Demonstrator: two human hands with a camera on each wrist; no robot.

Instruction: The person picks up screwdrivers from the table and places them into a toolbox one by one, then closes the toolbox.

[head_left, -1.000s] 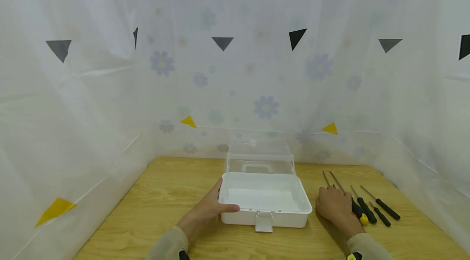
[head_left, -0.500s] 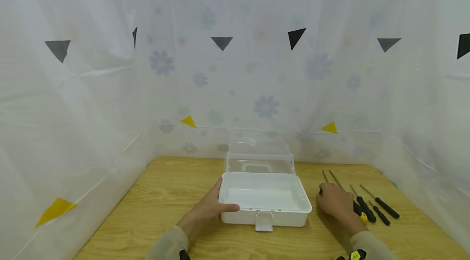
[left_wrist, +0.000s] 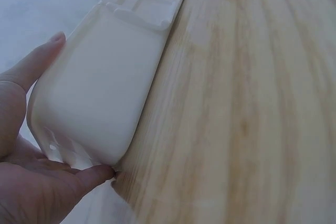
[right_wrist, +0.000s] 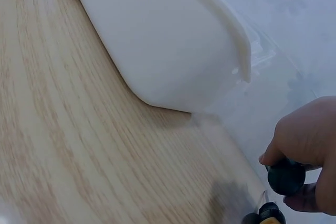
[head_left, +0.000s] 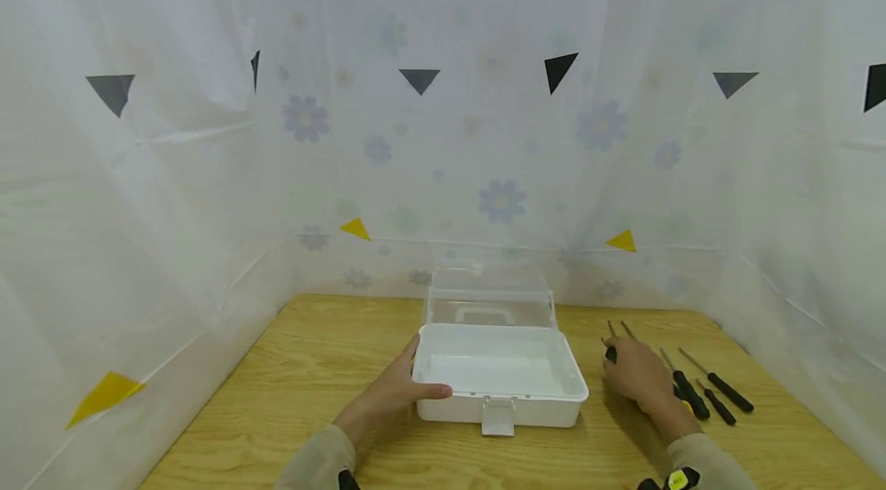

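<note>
The left hand (head_left: 388, 398) lies open, bracing the open white case (head_left: 500, 382); the right hand (head_left: 633, 375) grips a black-handled screwdriver (right_wrist: 286, 177); next, probably a clean lift over the rim.

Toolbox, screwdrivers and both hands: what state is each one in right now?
Toolbox: open, lid up, nothing visible inside.
Latch: undone, hanging at the front.
Left hand: fingers straight, resting on the toolbox's left corner.
Right hand: fingers curled round a black screwdriver handle.
Other screwdrivers: lying flat on the table, untouched.
</note>
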